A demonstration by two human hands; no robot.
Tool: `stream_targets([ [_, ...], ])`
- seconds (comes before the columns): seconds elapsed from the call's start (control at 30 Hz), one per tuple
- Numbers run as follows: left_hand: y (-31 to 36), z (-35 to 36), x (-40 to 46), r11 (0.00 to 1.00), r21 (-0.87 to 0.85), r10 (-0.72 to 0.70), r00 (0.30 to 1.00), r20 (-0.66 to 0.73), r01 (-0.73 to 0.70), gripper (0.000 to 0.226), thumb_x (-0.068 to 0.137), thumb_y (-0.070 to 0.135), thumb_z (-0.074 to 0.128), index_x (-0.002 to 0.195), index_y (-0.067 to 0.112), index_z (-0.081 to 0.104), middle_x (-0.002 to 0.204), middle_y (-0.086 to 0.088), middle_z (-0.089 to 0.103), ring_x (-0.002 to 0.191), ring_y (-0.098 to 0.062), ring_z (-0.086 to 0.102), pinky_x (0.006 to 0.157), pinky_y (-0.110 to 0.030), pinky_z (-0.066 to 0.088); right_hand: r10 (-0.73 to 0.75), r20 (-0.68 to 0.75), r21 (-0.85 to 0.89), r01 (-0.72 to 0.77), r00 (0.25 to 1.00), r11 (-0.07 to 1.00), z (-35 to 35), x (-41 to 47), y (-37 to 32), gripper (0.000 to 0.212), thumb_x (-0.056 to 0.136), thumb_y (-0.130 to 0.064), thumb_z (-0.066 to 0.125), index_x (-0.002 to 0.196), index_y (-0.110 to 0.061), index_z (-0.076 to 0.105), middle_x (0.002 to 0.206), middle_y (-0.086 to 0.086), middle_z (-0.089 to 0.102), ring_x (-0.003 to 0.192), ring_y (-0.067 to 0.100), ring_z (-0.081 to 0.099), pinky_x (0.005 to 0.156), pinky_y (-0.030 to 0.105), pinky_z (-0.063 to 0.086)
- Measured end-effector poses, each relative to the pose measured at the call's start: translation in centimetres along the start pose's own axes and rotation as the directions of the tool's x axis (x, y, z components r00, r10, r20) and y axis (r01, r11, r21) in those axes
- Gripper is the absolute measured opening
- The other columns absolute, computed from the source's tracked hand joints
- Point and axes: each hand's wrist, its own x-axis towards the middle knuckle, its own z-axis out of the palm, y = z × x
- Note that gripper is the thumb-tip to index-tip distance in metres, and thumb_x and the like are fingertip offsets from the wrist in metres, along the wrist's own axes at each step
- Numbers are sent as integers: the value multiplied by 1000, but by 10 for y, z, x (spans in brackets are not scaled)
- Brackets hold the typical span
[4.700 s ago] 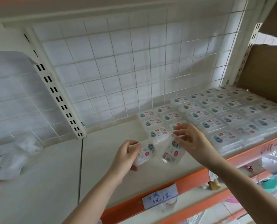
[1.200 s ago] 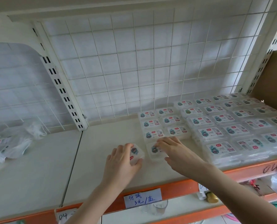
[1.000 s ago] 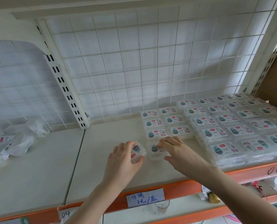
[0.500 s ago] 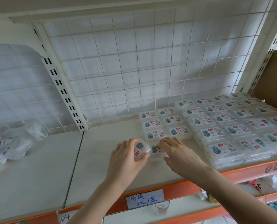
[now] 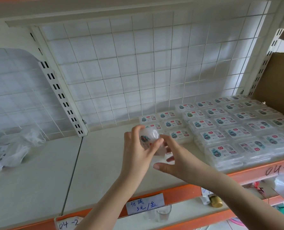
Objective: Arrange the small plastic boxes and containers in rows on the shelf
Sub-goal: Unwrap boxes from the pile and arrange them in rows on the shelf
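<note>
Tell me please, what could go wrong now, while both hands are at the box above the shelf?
1. The left hand holds a clear box in the air; the right hand is only at its lower edge, so it may slip and drop onto the shelf.
2. The rows lie close by on the right; a careless placement could push them out of line.
3. The front stacks sit near the orange edge and might fall off.

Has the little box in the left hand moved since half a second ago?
Yes. The left hand has lifted the box off the shelf, up against the rows of boxes.
</note>
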Motion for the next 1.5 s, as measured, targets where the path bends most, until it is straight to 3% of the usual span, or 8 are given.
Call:
stream_targets([
  [0.2, 5, 9, 8, 907, -347, -197, 968, 157, 241, 48, 72, 60, 55, 87, 15, 51, 88, -9, 60, 79, -27, 67, 62, -45, 58, -16, -274, -108, -14, 962, 994, -18, -1, 6, 57, 87, -26, 65, 138, -25, 40, 126, -4, 49, 93, 8, 58, 85, 22, 51],
  [0.5, 23, 26, 3, 742, -415, -411, 846, 339, 527, 30, 93, 31, 54, 83, 4, 51, 87, -17, 67, 71, -31, 69, 62, -42, 59, -164, -263, -656, -51, 951, 753, -18, -14, 23, 82, 68, -51, 74, 134, -16, 40, 134, 8, 41, 121, 28, 41, 96, 44, 45],
  [0.63, 19, 32, 3, 814, -320, -358, 852, 383, 485, 31, 93, 33, 55, 86, 3, 52, 87, -14, 67, 75, -27, 69, 64, -41, 59, -162, -218, -673, -28, 962, 739, -26, -14, 27, 76, 63, -53, 77, 123, -15, 50, 116, 3, 54, 103, 26, 57, 79, 40, 55],
  [0.73, 11, 35, 2, 876, -240, -293, 857, 424, 418, 30, 94, 35, 51, 91, 6, 55, 89, -11, 68, 77, -22, 68, 65, -33, 56, -97, -125, -711, -22, 987, 702, -35, -12, 29, 75, 70, -55, 72, 131, -22, 44, 124, -2, 47, 114, 21, 48, 87, 36, 50],
  [0.87, -15, 40, 3, 999, -21, -38, 989, 146, 41, 12, 92, 21, 56, 98, 13, 61, 95, 1, 64, 88, -9, 60, 76, -23, 49, 1, -68, -774, -53, 998, 631, -46, -9, 29, 70, 83, -50, 62, 139, -24, 29, 138, -1, 31, 127, 18, 31, 100, 33, 39],
  [1.07, -43, 38, -2, 914, 348, 132, 965, 227, -207, 49, 85, 28, 65, 130, 14, 50, 127, -5, 53, 118, -24, 45, 95, -38, 43, 77, -20, -866, -55, 997, 496, -44, 2, 41, 71, 85, -33, 65, 143, -15, 28, 144, 7, 29, 131, 25, 31, 102, 36, 39],
  [1.27, -50, 36, -5, 881, 413, 117, 952, 283, -231, 51, 88, 42, 57, 131, 16, 48, 132, -2, 46, 123, -20, 40, 93, -34, 45, 138, -76, -895, -129, 987, 427, -39, 6, 40, 79, 63, -38, 85, 129, -11, 51, 126, 13, 52, 109, 27, 55, 81, 37, 51],
  [1.5, -51, 29, -3, 918, 379, -3, 953, 305, -118, 62, 88, 50, 53, 139, 22, 33, 138, 4, 34, 129, -12, 27, 97, -26, 36, 162, 49, -922, -18, 986, 387, -35, 1, 37, 47, 90, -26, 60, 130, -10, 42, 137, 10, 40, 124, 26, 42, 99, 38, 39],
])
